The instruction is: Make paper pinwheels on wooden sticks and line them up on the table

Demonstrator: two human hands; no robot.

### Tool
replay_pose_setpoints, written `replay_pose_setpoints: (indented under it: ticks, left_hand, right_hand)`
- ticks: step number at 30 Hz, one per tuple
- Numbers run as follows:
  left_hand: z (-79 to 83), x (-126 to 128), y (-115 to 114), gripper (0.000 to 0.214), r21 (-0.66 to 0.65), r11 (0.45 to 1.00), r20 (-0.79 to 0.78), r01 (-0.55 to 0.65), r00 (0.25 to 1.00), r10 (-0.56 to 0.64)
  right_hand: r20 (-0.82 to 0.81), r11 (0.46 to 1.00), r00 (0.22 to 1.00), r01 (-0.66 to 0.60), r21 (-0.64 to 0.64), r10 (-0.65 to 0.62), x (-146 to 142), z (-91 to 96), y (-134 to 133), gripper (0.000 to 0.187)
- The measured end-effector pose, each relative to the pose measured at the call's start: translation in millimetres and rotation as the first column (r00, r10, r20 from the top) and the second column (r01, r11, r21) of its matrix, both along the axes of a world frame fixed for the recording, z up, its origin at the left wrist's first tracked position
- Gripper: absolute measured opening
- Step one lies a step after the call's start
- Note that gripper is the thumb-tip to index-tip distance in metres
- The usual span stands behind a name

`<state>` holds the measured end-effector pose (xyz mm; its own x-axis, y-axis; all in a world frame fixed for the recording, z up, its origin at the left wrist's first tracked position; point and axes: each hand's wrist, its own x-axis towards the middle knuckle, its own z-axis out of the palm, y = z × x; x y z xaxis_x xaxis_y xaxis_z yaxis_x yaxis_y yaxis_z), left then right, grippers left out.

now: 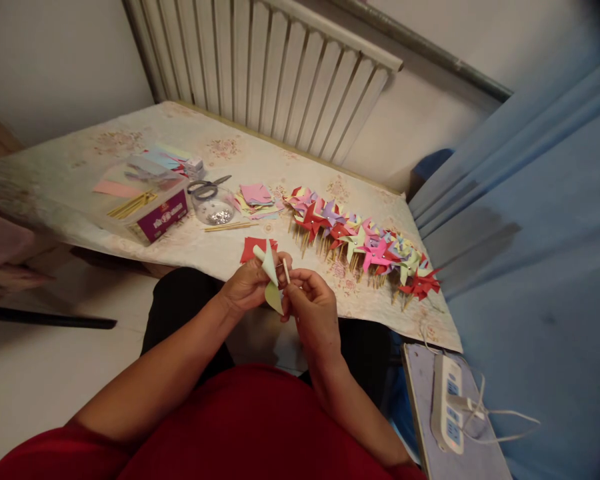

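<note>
Above my lap, at the table's front edge, my left hand (247,283) grips a pale green paper pinwheel (270,265), its blades folded and curled. My right hand (313,307) pinches a short light wooden stick (287,272) close behind the pinwheel. A thin pin seems to run between paper and stick, but fingers partly hide the joint. Just beyond my left hand lie red paper squares (250,248) with cut corners. Thin wooden sticks (230,227) rest on the cloth behind them.
Finished pinwheels (360,240) stretch along the right side. A clear dish of pins (217,213), scissors (207,189), pastel paper squares (257,195) and a plastic box with sticks (165,217) occupy the middle and left. A power strip (449,403) sits at lower right.
</note>
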<state>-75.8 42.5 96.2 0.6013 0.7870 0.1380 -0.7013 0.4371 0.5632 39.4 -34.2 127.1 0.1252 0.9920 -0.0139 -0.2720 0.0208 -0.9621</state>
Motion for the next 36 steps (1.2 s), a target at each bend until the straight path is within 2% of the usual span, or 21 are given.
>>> replay_pose_setpoints:
  ticks: [14,18,24,28,36]
  left_hand:
    - [3.2,5,-4,0.038,-0.107,0.994,0.031,0.017,0.999,-0.014]
    - [3.1,5,-6,0.038,-0.148,0.989,0.01,0.028,1.0,-0.027]
    - [1.1,6,-3,0.039,-0.11,0.994,0.045,0.021,0.999,-0.017]
    - [1.1,7,-3,0.04,-0.134,0.991,0.038,0.004,0.999,0.001]
    - [7.7,6,-4,0.041,-0.135,0.989,0.015,0.054,0.998,-0.053]
  right_hand:
    - [0.04,0.998,0.999,0.01,-0.055,-0.007,-8,18.5,-6,0.012]
    - [0.043,0.998,0.999,0.004,-0.069,-0.001,-10,18.3,-6,0.012]
    - [0.029,0.996,1.0,-0.009,-0.084,0.011,-11,17.6,-6,0.011]
    - [0.024,0.997,1.0,-0.006,-0.082,0.008,-11,17.4,-5,0.01]
    - [0.033,0.996,0.999,0.009,-0.089,-0.006,-12,15.3,-2,0.011]
